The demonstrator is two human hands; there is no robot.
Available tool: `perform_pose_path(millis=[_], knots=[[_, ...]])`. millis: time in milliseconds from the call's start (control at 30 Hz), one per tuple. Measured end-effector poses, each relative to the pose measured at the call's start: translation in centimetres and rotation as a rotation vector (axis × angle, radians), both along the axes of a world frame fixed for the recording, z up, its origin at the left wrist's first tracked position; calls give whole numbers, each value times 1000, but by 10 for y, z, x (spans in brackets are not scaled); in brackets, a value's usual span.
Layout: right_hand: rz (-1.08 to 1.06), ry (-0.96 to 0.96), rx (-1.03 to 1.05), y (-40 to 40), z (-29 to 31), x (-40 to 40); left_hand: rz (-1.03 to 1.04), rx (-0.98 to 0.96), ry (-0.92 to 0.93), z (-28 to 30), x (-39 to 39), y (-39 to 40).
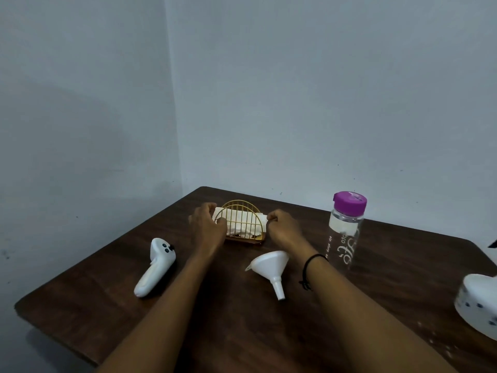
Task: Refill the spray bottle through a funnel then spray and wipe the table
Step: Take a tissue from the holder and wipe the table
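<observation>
A gold wire holder [243, 208] with a folded white cloth [242, 222] in it stands at the far middle of the brown table [107, 273]. My left hand [205, 227] curls around the holder's left end. My right hand [283, 227] pinches the cloth's right edge. A white funnel [270, 266] lies on its side just in front of the holder, between my forearms. A clear bottle with a purple lid [347, 227] stands upright to the right and holds some clear liquid. A white rounded object with dark dots [478, 302], cut off by the right frame edge, may be the spray bottle.
A white hand controller [156, 267] lies on the table's left part. Pale walls meet in a corner behind the table's far edge. A few droplets or specks [433, 340] mark the wood near the right front.
</observation>
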State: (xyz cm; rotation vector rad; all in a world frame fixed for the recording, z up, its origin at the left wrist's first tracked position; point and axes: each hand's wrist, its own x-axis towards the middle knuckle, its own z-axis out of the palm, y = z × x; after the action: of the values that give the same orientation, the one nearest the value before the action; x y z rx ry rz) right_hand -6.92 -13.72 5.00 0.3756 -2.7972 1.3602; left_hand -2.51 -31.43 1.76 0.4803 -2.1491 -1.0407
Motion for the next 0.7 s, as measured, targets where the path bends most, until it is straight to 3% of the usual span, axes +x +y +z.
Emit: perform_pose_path(millis=[267,500,700], knots=[[102,-43,31,-8,1,-15,-112,145,-240,-4,-18,-16],[96,-68,66,-10,-2,-19,-149,277,-163,-6,-19,-18],[65,23,66,-12,-1,-18,-124,253,-89,-2,-18,-16]])
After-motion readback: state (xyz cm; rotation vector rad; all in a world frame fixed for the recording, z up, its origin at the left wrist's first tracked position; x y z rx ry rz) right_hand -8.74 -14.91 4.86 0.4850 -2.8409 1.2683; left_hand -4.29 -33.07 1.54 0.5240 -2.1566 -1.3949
